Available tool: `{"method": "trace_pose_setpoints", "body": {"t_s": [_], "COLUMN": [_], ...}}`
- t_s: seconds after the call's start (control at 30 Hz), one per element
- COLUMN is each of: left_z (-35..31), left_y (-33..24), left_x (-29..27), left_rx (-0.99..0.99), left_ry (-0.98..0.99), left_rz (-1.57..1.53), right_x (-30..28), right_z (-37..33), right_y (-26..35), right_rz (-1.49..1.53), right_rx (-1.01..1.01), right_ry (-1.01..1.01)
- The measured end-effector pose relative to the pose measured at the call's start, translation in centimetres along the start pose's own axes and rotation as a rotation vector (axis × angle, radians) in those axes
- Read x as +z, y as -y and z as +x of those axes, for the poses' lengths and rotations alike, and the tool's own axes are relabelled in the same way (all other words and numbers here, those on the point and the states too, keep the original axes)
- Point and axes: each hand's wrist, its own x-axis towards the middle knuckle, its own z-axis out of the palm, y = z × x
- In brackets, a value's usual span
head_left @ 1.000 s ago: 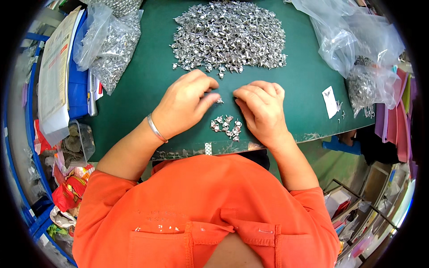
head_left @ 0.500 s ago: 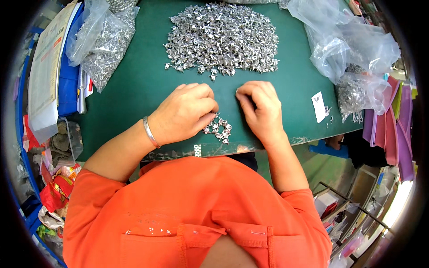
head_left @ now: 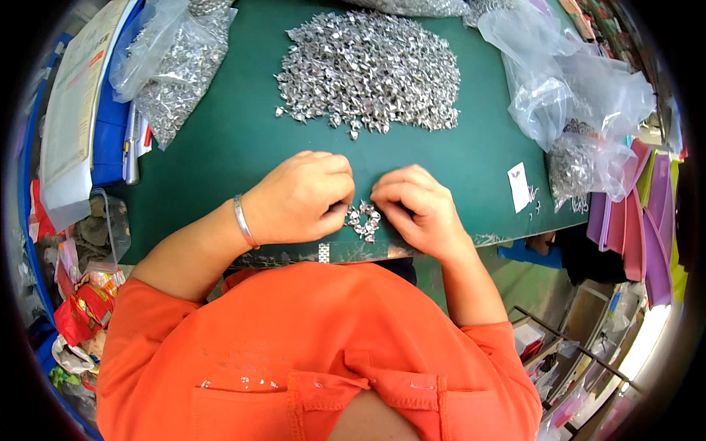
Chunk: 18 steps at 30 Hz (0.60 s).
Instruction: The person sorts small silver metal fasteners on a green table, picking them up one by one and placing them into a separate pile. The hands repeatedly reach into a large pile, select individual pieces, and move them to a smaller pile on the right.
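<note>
Left hand [head_left: 301,200]: just left of cluster [head_left: 368,230], fingers curled inward. Cluster, small metal parts, on worktop [head_left: 235,151], placed between hands, probably for short fingertip reach. Right hand [head_left: 418,209]: just right of cluster, likewise curled. Knuckles screen fingertips: whether either grip is narrow or holds part, cannot tell. Around cluster: left bag [head_left: 184,84] far left, pile [head_left: 368,73] beyond, card [head_left: 518,192] well right, right bag [head_left: 572,167] farther right.
</note>
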Motion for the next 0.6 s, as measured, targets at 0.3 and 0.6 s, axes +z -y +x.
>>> {"method": "trace_pose_setpoints", "body": {"t_s": [0.3,0.6], "left_z": [0.2,0.1], "left_y": [0.3,0.4], "left_x": [0.2,0.3], "left_rx": [0.021,0.004], "left_ry": [-0.033,-0.037], "left_rz": [0.009,-0.009], "right_x": [0.2,-3.2], "right_z": [6.2,2.4], "right_y": [-0.8,-1.3], "right_rz": [-0.323,-0.171], "right_rx": [-0.252,0.075], "right_ry": [0.036,-0.240]}}
